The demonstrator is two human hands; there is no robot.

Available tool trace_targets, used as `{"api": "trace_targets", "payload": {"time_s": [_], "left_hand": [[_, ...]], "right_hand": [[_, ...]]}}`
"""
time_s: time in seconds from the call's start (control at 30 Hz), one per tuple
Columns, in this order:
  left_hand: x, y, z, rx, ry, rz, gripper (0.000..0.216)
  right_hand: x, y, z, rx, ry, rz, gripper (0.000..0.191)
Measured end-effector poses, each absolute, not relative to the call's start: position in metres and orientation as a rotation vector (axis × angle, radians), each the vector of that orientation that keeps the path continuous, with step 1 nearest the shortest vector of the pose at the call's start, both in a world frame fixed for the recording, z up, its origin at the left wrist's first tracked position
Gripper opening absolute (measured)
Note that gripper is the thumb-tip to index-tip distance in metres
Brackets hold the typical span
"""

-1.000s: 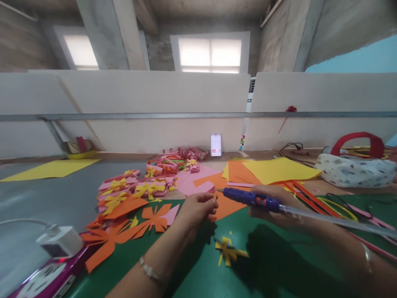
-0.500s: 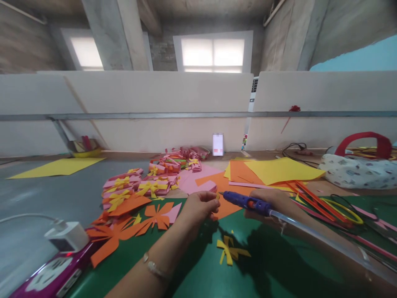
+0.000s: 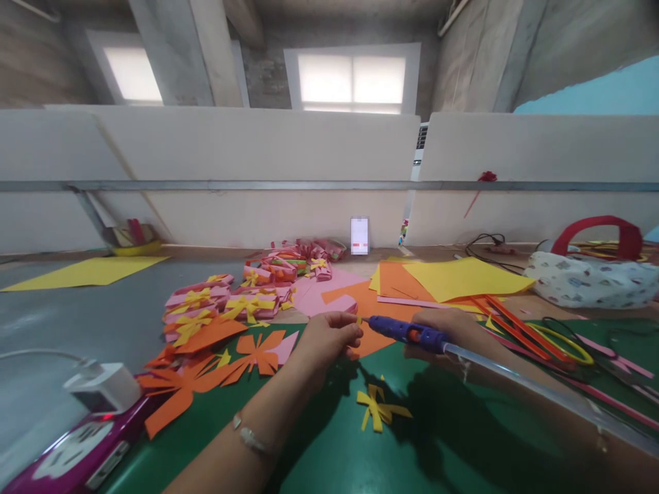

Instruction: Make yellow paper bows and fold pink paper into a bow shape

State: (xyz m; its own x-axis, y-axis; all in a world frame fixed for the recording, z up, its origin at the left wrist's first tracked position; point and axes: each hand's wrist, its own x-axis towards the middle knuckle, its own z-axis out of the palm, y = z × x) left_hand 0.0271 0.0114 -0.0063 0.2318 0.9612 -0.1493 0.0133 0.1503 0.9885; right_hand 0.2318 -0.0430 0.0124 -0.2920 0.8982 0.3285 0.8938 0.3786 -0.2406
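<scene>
My right hand [image 3: 445, 329] is wrapped around a blue glue gun [image 3: 404, 331], with a long clear glue stick [image 3: 515, 377] running out of its back end. The gun's nozzle points left, close to the fingertips of my left hand [image 3: 332, 336]. Those fingertips are pinched on a small yellow paper piece [image 3: 360, 320], mostly hidden by the fingers. Below the hands, a yellow paper bow [image 3: 379, 408] lies on the green mat [image 3: 329, 446]. Orange cut-paper petals [image 3: 257, 353] are spread left of my left forearm.
Pink paper bundles with yellow bows [image 3: 198, 305] are heaped at the back left. Yellow sheets [image 3: 463, 278] and orange strips [image 3: 515, 333] lie to the right, near a white patterned bag [image 3: 592, 278]. A purple power strip [image 3: 77, 446] with a white charger [image 3: 106, 387] occupies the front left.
The whole view has shifted slightly, with things appearing a little further left and higher. Both hands keep nearly the same pose, the nozzle still close to the left fingertips.
</scene>
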Motion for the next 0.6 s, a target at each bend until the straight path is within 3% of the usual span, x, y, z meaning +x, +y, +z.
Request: {"api": "trace_targets", "payload": {"time_s": [0.6], "left_hand": [[0.0289,0.0083,-0.0026,1.102,1.055,0.856,0.009]], "right_hand": [[0.2332,-0.0430,0.0123,-1.611,-2.247,-0.017,0.029]]}}
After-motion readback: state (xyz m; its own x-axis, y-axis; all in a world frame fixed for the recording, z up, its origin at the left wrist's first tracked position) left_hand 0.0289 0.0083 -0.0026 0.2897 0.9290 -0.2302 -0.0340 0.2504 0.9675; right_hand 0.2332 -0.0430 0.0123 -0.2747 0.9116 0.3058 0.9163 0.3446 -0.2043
